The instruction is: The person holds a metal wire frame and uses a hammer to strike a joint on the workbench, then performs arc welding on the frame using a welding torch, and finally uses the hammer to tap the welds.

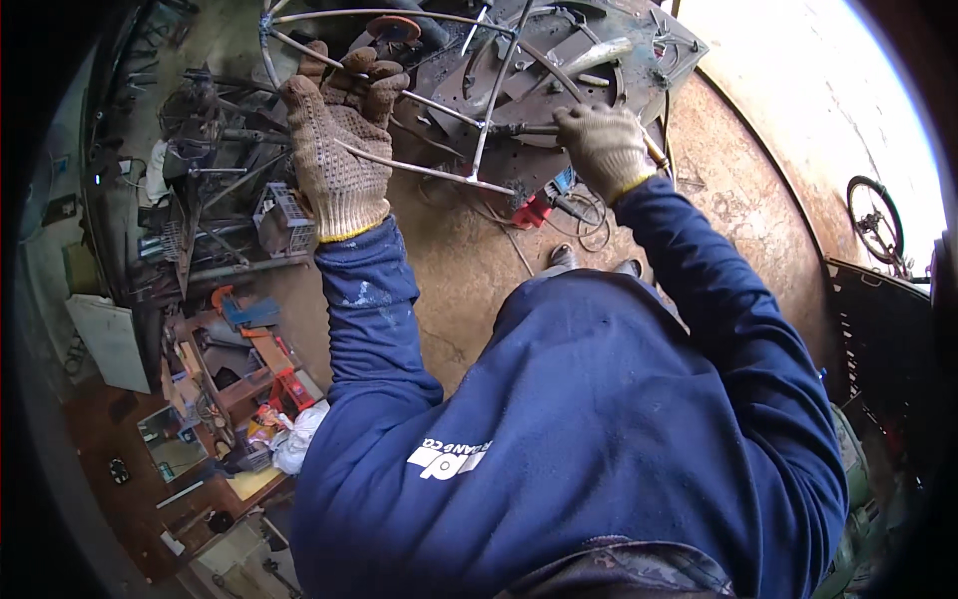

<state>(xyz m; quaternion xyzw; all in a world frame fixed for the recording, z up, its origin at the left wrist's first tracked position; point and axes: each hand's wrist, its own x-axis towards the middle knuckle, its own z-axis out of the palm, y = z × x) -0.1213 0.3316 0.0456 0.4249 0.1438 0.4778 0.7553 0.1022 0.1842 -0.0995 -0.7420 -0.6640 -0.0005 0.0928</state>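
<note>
My left hand [344, 140], in a knitted work glove, curls its fingers round a thin bar of a welded metal rod frame [492, 95]. This frame of bent and straight rods is tilted above a dark metal worktable [429, 75]. At the frame's right, my right hand [604, 145], gloved too, closes round a slim handled tool [539, 129]. Its dark shaft reaches left toward a lower joint of the frame, and a brown end sticks out past my wrist. The exact kind of tool is unclear.
A reddish disc [393, 28] and loose metal pieces lie on the table. Below it are a red and blue object [534, 208] and cables [596, 230] on the floor. Scrap metal, a grey crate [284, 215] and a cluttered toolbox [235, 364] are left; a bicycle wheel [874, 220] stands far right.
</note>
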